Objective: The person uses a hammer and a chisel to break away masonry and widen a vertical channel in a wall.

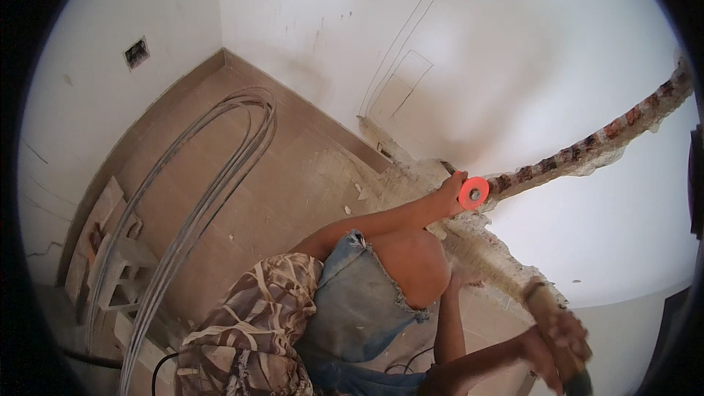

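My left hand is closed round a chisel with a round orange-red hand guard. The grey struck end shows in the middle of the guard. A dark bit of the chisel shows beyond my fingers, close to the broken foot of the wall; its tip I cannot make out. At the lower right, my right hand grips what looks like a hammer, smeared by motion and apart from the chisel. My bent knee, in torn jeans, rises between my arms.
A rough channel with exposed brick climbs the white wall to the right. Pencil lines mark the wall ahead. Long grey conduits loop across the tiled floor beside a hollow block. Rubble lies along the wall's foot.
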Motion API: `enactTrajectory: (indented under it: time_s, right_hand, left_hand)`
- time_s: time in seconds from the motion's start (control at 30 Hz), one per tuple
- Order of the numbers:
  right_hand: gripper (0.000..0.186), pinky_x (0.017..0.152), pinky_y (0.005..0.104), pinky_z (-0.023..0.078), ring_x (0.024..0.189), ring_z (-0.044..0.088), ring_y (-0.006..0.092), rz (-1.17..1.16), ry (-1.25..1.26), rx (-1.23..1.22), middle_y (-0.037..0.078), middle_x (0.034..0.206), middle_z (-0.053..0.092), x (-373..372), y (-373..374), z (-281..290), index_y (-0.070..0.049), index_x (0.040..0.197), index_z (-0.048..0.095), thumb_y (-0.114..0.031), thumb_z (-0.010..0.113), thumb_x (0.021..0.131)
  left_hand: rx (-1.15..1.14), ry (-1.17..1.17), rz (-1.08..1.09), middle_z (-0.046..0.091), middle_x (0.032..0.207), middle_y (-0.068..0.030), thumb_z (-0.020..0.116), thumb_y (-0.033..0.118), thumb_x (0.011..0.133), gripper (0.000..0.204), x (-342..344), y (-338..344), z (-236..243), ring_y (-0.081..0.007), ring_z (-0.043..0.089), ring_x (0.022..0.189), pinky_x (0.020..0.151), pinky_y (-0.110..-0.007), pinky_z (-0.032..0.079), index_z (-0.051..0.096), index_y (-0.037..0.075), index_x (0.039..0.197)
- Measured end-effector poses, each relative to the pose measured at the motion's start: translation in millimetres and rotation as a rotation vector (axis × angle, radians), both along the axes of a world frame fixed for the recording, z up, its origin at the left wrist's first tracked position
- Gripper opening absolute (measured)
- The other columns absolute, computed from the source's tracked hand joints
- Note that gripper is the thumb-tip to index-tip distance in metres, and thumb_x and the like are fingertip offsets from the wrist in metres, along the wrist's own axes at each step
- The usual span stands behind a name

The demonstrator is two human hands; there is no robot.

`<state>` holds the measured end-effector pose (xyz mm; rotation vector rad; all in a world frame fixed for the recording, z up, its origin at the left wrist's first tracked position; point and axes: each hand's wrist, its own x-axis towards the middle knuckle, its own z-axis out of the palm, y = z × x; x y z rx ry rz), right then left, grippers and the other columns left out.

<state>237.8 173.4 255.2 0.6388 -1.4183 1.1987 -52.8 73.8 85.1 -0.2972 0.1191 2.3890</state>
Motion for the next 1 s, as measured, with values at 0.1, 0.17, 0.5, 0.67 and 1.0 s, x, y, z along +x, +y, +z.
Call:
enactTrajectory:
  time_s: [0.1, 0.17, 0.5, 0.67, 1.0]
  right_hand:
    - [0.079, 0.069, 0.0427, 0.043, 0.073, 0.052, 0.0260, 0.081, 0.085, 0.194, 0.011, 0.078, 0.053, -8, 0, -18, -0.008, 0.099, 0.048, -0.080, 0.026, 0.072]
    - [0.076, 0.067, 0.0411, 0.044, 0.071, 0.053, 0.0252, -0.120, -0.239, 0.144, 0.011, 0.077, 0.053, -32, -10, -89, -0.007, 0.099, 0.047, -0.076, 0.026, 0.075]
    - [0.065, 0.051, 0.0288, 0.049, 0.054, 0.055, 0.0200, -0.247, -0.752, -0.113, 0.009, 0.072, 0.053, -44, -31, -139, -0.002, 0.100, 0.044, -0.064, 0.033, 0.085]
    - [0.071, 0.078, 0.0349, 0.040, 0.089, 0.046, 0.0224, 0.264, 0.050, -0.230, 0.007, 0.096, 0.052, -23, -50, 10, -0.011, 0.105, 0.046, -0.074, 0.042, 0.074]
    - [0.067, 0.061, 0.0320, 0.045, 0.065, 0.051, 0.0190, -0.157, -1.258, -0.152, 0.007, 0.073, 0.050, -78, -3, -195, -0.004, 0.096, 0.043, -0.069, 0.033, 0.081]
  left_hand:
    - [-0.029, -0.009, 0.002, 0.051, 0.092, -0.0055, 0.040, 0.025, 0.094, 0.017, 0, -1, 3, -0.0210, 0.053, 0.082, 0.076, -0.046, 0.048, 0.045, 0.009, 0.095]
    - [-0.050, -0.025, -0.019, 0.050, 0.089, -0.0052, 0.043, 0.023, 0.092, 0.013, 5, 2, 9, -0.0217, 0.052, 0.081, 0.075, -0.048, 0.048, 0.043, 0.011, 0.094]
    - [-0.057, 0.031, 0.016, 0.051, 0.096, -0.0058, 0.039, 0.023, 0.094, 0.015, 1, 1, 6, -0.0214, 0.052, 0.086, 0.078, -0.044, 0.048, 0.043, 0.009, 0.099]
    - [0.030, 0.000, 0.002, 0.050, 0.098, -0.0071, 0.037, 0.024, 0.095, 0.019, 1, -9, 17, -0.0214, 0.051, 0.089, 0.079, -0.044, 0.047, 0.042, 0.006, 0.099]
    - [-0.119, 0.052, -0.069, 0.051, 0.087, -0.0081, 0.035, 0.023, 0.092, 0.020, -9, 17, 5, -0.0234, 0.051, 0.080, 0.068, -0.046, 0.046, 0.047, 0.007, 0.093]
